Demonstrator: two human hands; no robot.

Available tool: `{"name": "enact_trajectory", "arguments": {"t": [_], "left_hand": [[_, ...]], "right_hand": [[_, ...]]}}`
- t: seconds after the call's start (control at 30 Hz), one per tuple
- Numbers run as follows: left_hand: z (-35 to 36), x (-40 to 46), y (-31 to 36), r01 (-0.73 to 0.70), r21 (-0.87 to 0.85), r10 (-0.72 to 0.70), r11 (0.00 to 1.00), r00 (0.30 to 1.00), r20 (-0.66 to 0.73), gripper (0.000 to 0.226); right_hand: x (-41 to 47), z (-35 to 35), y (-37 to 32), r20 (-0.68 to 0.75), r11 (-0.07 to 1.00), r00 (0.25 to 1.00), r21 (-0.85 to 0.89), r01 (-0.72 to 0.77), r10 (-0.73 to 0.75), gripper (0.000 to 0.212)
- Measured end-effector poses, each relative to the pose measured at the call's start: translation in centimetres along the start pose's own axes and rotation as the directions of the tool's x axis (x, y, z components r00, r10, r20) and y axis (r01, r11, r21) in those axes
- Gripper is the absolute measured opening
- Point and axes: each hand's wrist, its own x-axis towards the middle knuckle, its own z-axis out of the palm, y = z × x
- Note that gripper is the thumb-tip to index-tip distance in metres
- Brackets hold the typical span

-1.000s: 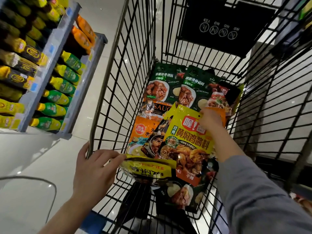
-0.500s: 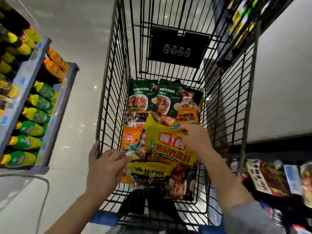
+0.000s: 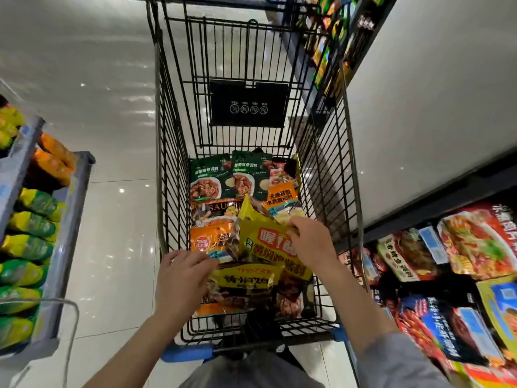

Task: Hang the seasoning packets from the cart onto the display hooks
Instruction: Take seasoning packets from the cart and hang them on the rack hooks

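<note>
Black wire cart (image 3: 321, 152) holds seasoning packets across its floor. Right hand (image 3: 310, 242) pinches the top edge of a yellow packet (image 3: 263, 242), raised at centre. Left hand (image 3: 181, 278), at 8 o'clock from it, grips a second yellow packet (image 3: 246, 278) by its left end.

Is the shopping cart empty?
No, the cart holds many seasoning packets, and the right hand grips a yellow packet.
</note>
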Motion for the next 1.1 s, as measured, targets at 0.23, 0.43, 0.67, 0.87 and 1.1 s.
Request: {"name": "enact_trajectory", "arguments": {"t": [0.23,0.43,0.67,0.87,1.1], "left_hand": [[0.0,-0.1,-0.3,-0.055,-0.034,0.054,0.998,0.997,-0.05,0.018],[-1.4,2.6,2.0,-0.226,-0.217,0.213,0.95,0.974,-0.083,0.025],[-6.9,7.6,5.3,-0.441,-0.189,0.39,0.877,0.885,-0.253,0.024],[-11.4,11.7,11.1,-0.604,-0.204,0.509,0.77,0.776,-0.373,0.026],[-14.7,13.8,21.8,-0.791,-0.261,0.586,0.553,0.592,-0.553,0.02]], "right_hand": [[-3.2,-1.4,0.5,-0.132,0.993,0.984,-0.016,-0.12,0.117,0.013],[-6.8,-6.7,0.5,-0.268,0.985,0.951,0.113,-0.127,0.153,0.015],[-12.8,-14.7,1.6,-0.586,0.961,0.767,0.231,-0.15,0.26,0.021],[-19.3,-20.2,2.5,-0.732,0.944,0.598,0.29,-0.159,0.326,0.031],[-29.0,-24.6,3.1,-0.795,0.928,0.484,0.276,-0.249,0.366,0.028]]}}
